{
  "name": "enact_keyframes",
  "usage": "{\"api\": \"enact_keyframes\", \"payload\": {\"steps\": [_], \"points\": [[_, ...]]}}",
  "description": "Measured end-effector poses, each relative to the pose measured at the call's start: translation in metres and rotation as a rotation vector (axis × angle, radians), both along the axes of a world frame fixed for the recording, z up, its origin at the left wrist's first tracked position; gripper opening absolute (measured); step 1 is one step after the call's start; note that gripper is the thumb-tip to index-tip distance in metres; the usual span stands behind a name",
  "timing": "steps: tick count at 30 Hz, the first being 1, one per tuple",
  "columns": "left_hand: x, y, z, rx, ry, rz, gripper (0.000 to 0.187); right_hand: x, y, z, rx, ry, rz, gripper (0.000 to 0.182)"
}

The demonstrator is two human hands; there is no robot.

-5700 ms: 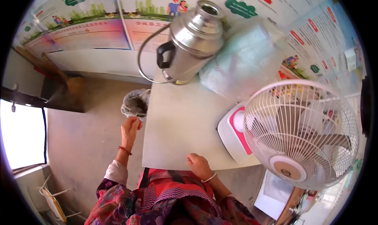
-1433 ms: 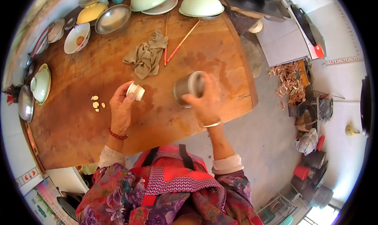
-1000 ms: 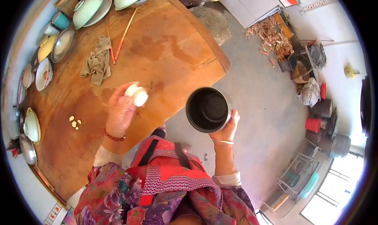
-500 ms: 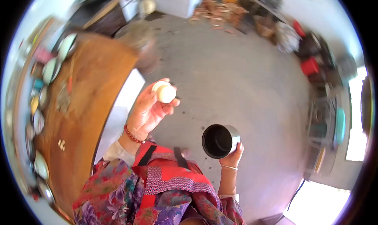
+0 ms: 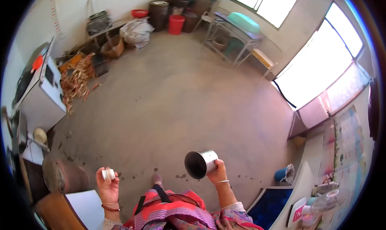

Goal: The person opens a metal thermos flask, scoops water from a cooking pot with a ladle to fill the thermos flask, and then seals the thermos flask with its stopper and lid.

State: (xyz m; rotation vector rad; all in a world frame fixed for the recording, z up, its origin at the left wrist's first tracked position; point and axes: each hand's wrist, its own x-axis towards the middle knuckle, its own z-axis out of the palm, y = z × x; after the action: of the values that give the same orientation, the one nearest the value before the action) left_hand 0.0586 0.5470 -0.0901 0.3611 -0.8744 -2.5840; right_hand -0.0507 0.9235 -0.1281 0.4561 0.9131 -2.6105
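At the lower left, my left hand (image 5: pixel 107 186) is closed on a small white lid (image 5: pixel 108 173), held up between the fingertips. A red beaded bracelet circles that wrist. My right hand (image 5: pixel 218 172) grips a metal cup (image 5: pixel 200 163) by its side, to the right of my body. The cup is tilted, with its dark round opening turned to the left, and what is inside cannot be made out. The two hands are well apart, both in front of the red apron (image 5: pixel 173 208).
A wooden table (image 5: pixel 60 212) stands at the lower left, beside a brown drum (image 5: pixel 66 175). A white stove (image 5: pixel 42 95) and wood scraps (image 5: pixel 76 79) are at the left. A red bucket (image 5: pixel 176 24) and a side table (image 5: pixel 237 31) stand at the back; a blue bin (image 5: pixel 284 174) is at the right.
The view has swung to the right, bringing the doorway and windows into sight. The wooden table has shifted to the lower left corner. Both hands still hold the same things and appear lower.
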Motion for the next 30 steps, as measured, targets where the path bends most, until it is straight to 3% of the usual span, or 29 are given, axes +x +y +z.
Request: {"api": "enact_keyframes", "payload": {"steps": [5, 12, 24, 30], "points": [[-0.091, 0.051, 0.014, -0.030, 0.026, -0.254, 0.040, 0.018, 0.049, 0.012, 0.116, 0.024, -0.163, 0.050], [-0.194, 0.146, 0.031, -0.231, 0.015, -0.562, 0.037, 0.037, 0.109, -0.009, -0.010, -0.049, -0.424, 0.051], [-0.258, 0.394, 0.042, -0.324, 0.020, -0.919, 0.037, 0.031, 0.303, 0.005, 0.016, 0.056, -0.714, 0.052], [-0.291, 0.473, 0.038, -0.373, 0.001, -1.024, 0.038, 0.032, 0.367, 0.004, 0.079, 0.083, -0.925, 0.052]]}}
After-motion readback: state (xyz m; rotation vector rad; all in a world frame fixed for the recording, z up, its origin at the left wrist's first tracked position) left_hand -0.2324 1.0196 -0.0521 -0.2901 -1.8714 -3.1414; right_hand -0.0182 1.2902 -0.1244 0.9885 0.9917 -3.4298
